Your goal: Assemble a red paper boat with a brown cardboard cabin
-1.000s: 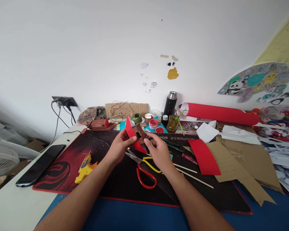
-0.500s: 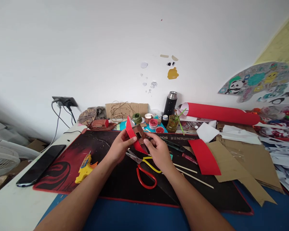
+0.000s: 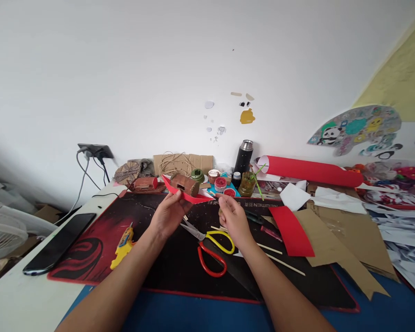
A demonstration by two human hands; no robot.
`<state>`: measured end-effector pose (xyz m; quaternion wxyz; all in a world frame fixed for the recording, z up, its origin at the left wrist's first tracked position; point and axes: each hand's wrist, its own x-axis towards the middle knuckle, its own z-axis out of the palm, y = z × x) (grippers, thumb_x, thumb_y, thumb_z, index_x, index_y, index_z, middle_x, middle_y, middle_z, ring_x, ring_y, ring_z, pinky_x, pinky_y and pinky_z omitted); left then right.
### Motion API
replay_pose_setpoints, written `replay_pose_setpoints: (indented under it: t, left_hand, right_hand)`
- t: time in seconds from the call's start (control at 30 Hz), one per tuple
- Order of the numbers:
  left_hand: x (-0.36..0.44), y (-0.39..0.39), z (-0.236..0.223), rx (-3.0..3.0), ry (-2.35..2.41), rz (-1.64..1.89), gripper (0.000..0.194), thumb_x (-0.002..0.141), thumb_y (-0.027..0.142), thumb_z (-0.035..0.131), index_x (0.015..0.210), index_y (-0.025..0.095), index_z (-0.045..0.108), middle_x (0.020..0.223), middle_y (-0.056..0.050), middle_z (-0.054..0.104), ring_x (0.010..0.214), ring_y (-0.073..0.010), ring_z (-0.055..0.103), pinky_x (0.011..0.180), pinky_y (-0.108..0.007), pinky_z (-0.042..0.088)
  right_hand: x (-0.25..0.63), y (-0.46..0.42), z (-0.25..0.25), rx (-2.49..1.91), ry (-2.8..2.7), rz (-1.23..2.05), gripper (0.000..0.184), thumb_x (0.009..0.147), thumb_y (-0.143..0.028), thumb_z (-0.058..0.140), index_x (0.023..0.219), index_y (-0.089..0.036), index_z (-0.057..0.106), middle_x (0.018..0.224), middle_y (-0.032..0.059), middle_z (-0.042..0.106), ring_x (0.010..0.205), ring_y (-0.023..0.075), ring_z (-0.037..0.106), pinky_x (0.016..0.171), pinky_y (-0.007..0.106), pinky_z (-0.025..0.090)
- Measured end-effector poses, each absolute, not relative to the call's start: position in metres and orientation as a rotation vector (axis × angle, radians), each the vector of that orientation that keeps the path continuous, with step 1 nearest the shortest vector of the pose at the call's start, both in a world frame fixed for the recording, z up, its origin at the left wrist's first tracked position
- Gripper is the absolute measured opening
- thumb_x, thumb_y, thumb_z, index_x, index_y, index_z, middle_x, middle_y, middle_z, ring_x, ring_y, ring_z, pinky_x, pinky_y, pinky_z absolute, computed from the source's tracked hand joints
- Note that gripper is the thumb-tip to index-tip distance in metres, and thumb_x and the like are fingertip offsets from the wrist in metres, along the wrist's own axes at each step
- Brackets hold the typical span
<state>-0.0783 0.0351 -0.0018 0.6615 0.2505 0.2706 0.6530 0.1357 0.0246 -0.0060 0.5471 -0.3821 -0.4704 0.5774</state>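
Note:
A small red paper boat [image 3: 197, 199] with a brown cylindrical cabin [image 3: 183, 183] rests in my left hand [image 3: 168, 213], whose thumb presses against the near side of the hull. Beside the boat's right tip is my right hand [image 3: 233, 216], its fingers pinched together. Whether they hold a small piece or touch the tip, I cannot make out. Below both hands lie open scissors [image 3: 202, 237] with one yellow and one red handle. Left of my left forearm, a yellow glue gun [image 3: 121, 253] sits on the dark mat [image 3: 173, 272].
Paint jars [image 3: 220, 184], a black thermos [image 3: 244, 157] and a brown model boat [image 3: 145, 184] stand along the wall. A red paper roll [image 3: 311, 170], red sheet [image 3: 292, 230], cardboard [image 3: 332, 244] and thin sticks [image 3: 285, 265] lie right. A phone [image 3: 60, 242] lies left.
The boat has been turned from a steep tilt to nearly level and raised slightly, moving left. My right hand has come off the cabin to the boat's right tip. The camera view has shifted slightly.

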Motion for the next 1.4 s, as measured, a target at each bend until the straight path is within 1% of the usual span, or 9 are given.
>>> replay_pose_setpoints:
  t: [0.1, 0.2, 0.37, 0.5, 0.67, 0.8, 0.97, 1.2, 1.4]
  left_hand:
    - [-0.075, 0.034, -0.002, 0.580, 0.604, 1.492, 0.026, 0.078, 0.021, 0.094, 0.095, 0.021, 0.075, 0.102, -0.002, 0.085, 0.097, -0.0200, 0.080, 0.091, -0.036, 0.066]
    - [-0.069, 0.031, -0.002, 0.596, 0.600, 1.477, 0.027, 0.077, 0.019, 0.094, 0.096, 0.021, 0.075, 0.103, -0.002, 0.085, 0.099, -0.0202, 0.080, 0.093, -0.036, 0.066]
    - [-0.060, 0.027, -0.003, 0.594, 0.612, 1.423, 0.032, 0.073, 0.015, 0.096, 0.099, 0.019, 0.077, 0.107, -0.005, 0.085, 0.099, -0.0208, 0.080, 0.096, -0.039, 0.066]
    - [-0.060, 0.025, -0.002, 0.583, 0.609, 1.372, 0.033, 0.074, 0.013, 0.095, 0.101, 0.020, 0.078, 0.111, -0.006, 0.085, 0.104, -0.0229, 0.080, 0.102, -0.043, 0.065]
    - [-0.061, 0.026, -0.001, 0.550, 0.564, 1.344, 0.037, 0.080, 0.029, 0.097, 0.111, 0.021, 0.078, 0.121, -0.007, 0.083, 0.113, -0.0256, 0.078, 0.104, -0.047, 0.065]
    - [-0.060, 0.027, -0.005, 0.509, 0.566, 1.352, 0.038, 0.081, 0.034, 0.097, 0.111, 0.020, 0.079, 0.112, -0.007, 0.084, 0.105, -0.0240, 0.079, 0.099, -0.045, 0.067]
    - [-0.058, 0.028, -0.009, 0.466, 0.597, 1.386, 0.032, 0.084, 0.026, 0.093, 0.112, 0.019, 0.078, 0.108, -0.006, 0.085, 0.100, -0.0227, 0.079, 0.093, -0.042, 0.068]
    - [-0.059, 0.028, -0.007, 0.432, 0.610, 1.382, 0.025, 0.091, 0.022, 0.084, 0.115, 0.021, 0.077, 0.111, -0.005, 0.085, 0.101, -0.0221, 0.080, 0.091, -0.039, 0.069]
    - [-0.060, 0.029, -0.005, 0.409, 0.616, 1.359, 0.022, 0.095, 0.025, 0.081, 0.116, 0.021, 0.075, 0.109, -0.005, 0.085, 0.099, -0.0218, 0.081, 0.089, -0.040, 0.070]
  right_hand:
    - [0.134, 0.024, -0.010, -0.887, -1.159, 1.394, 0.073, 0.083, -0.076, 0.080, 0.128, -0.019, 0.070, 0.062, -0.0116, 0.036, 0.049, 0.0090, 0.029, 0.044, 0.022, 0.024]
    - [0.132, 0.026, -0.017, -0.888, -1.171, 1.374, 0.071, 0.081, -0.073, 0.083, 0.126, -0.020, 0.069, 0.063, -0.0123, 0.034, 0.048, 0.0085, 0.028, 0.043, 0.022, 0.023]
    - [0.133, 0.029, -0.024, -0.911, -1.203, 1.304, 0.067, 0.083, -0.068, 0.084, 0.128, -0.019, 0.072, 0.062, -0.0110, 0.039, 0.048, 0.0090, 0.030, 0.044, 0.023, 0.023]
    - [0.136, 0.029, -0.021, -0.946, -1.193, 1.291, 0.067, 0.083, -0.066, 0.084, 0.128, -0.017, 0.075, 0.061, -0.0103, 0.038, 0.050, 0.0097, 0.030, 0.046, 0.024, 0.021]
    - [0.138, 0.028, -0.021, -1.013, -1.264, 1.204, 0.064, 0.088, -0.061, 0.079, 0.133, -0.016, 0.077, 0.062, -0.0087, 0.038, 0.053, 0.0116, 0.029, 0.049, 0.026, 0.023]
    - [0.138, 0.026, -0.020, -1.084, -1.365, 1.077, 0.058, 0.091, -0.053, 0.076, 0.137, -0.017, 0.079, 0.065, -0.0065, 0.039, 0.059, 0.0137, 0.030, 0.054, 0.027, 0.027]
    - [0.137, 0.024, -0.019, -1.114, -1.442, 1.029, 0.057, 0.092, -0.049, 0.073, 0.138, -0.017, 0.079, 0.067, -0.0045, 0.046, 0.063, 0.0152, 0.037, 0.058, 0.028, 0.032]
    - [0.136, 0.023, -0.017, -1.081, -1.436, 1.066, 0.057, 0.092, -0.047, 0.074, 0.140, -0.017, 0.076, 0.068, -0.0059, 0.045, 0.062, 0.0151, 0.038, 0.060, 0.029, 0.034]
    - [0.137, 0.022, -0.015, -1.085, -1.457, 1.007, 0.047, 0.093, -0.045, 0.075, 0.131, -0.017, 0.080, 0.066, -0.0065, 0.045, 0.062, 0.0152, 0.041, 0.062, 0.030, 0.038]
